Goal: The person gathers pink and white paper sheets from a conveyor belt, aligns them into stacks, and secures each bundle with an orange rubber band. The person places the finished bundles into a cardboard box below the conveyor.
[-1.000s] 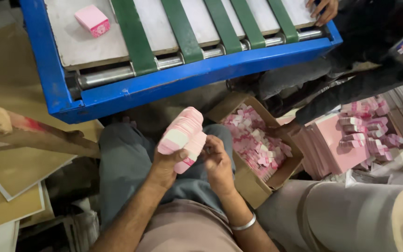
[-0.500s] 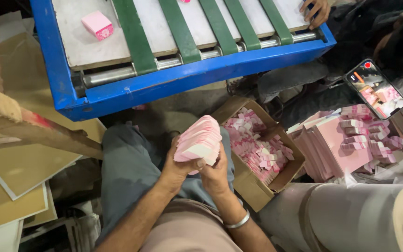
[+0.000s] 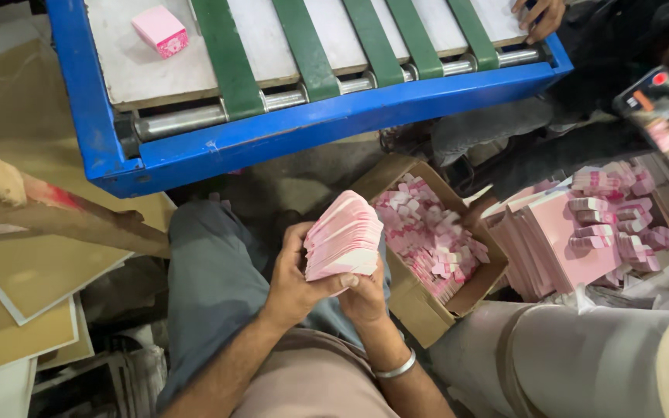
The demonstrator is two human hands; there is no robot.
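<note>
The pink card stack point(image 3: 344, 238) has tipped flatter, both hands' fingers point(image 3: 333, 283) clasping it beside the cardboard box point(image 3: 412, 298).

Pink card stack point(image 3: 344, 240), blue conveyor frame point(image 3: 327, 124)

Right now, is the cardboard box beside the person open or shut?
Open. The cardboard box has its flaps spread outward, and loose pink pieces show inside it, filling much of the bottom.

Blue conveyor table point(image 3: 311, 131), green belts point(image 3: 230, 54), grey floor point(image 3: 303, 182)
</note>
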